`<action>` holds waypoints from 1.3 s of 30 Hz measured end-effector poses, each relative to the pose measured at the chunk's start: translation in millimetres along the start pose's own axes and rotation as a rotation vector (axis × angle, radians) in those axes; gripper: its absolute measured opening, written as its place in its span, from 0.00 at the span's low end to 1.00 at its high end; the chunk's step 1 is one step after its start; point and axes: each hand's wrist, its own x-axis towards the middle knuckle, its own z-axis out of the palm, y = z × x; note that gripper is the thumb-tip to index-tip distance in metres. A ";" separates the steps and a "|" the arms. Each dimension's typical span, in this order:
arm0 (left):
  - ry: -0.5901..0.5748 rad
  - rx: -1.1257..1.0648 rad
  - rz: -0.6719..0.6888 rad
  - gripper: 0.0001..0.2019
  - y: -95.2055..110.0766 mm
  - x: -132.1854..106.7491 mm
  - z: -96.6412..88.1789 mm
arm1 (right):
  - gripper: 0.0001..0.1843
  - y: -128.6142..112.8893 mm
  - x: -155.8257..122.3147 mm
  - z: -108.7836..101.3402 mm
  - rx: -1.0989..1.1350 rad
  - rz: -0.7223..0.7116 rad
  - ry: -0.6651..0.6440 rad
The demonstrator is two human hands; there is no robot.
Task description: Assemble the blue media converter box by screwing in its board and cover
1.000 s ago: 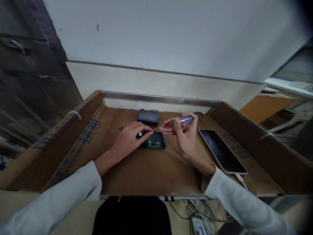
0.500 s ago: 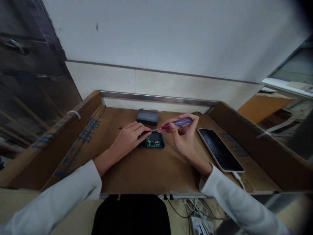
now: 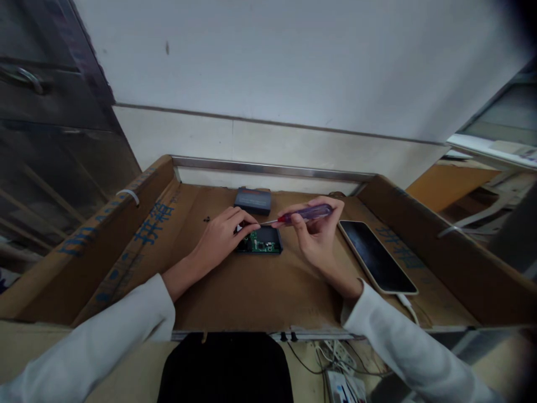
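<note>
My right hand [image 3: 316, 229] is wrapped round the purple and red handle of a screwdriver [image 3: 308, 213], whose thin metal shaft points left. At the shaft's tip, my left hand [image 3: 222, 232] has its thumb and fingers pinched together; whatever is between them is too small to make out. Below both hands lies a dark, open casing [image 3: 280, 242] with a green circuit board [image 3: 264, 245] inside. My left fingers cover part of its left side. Just behind it sits a dark grey box-shaped cover [image 3: 253, 200].
Cardboard [image 3: 260, 296] with raised sides lines the work surface. A phone [image 3: 380, 257] with a white cable [image 3: 408, 308] lies at the right. Several tiny dark pieces [image 3: 207, 219] rest left of the cover. A power strip [image 3: 344, 358] and wires are below the front edge.
My right hand and the screwdriver handle have shifted slightly to the right. The left fingers have moved a little and stay at the screwdriver's tip. The casing has not moved.
</note>
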 end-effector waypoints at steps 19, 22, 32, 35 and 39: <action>0.104 -0.403 -0.316 0.09 2.9 1.5 5.3 | 0.16 -1.3 1.1 2.1 0.046 -0.048 0.037; 0.088 -0.445 -0.338 0.10 3.8 1.9 5.4 | 0.16 -2.6 0.7 2.4 0.029 -0.065 0.037; -0.049 -0.149 -0.017 0.16 0.6 2.9 -5.2 | 0.13 -8.5 1.0 -9.6 -0.101 -0.035 0.007; -0.202 0.030 0.060 0.26 -3.5 2.3 -13.6 | 0.13 -6.1 3.7 -20.9 -0.178 -0.037 -0.025; -0.388 0.160 0.060 0.36 -10.8 -0.6 -18.4 | 0.13 -3.1 4.6 -28.1 -0.192 0.023 -0.133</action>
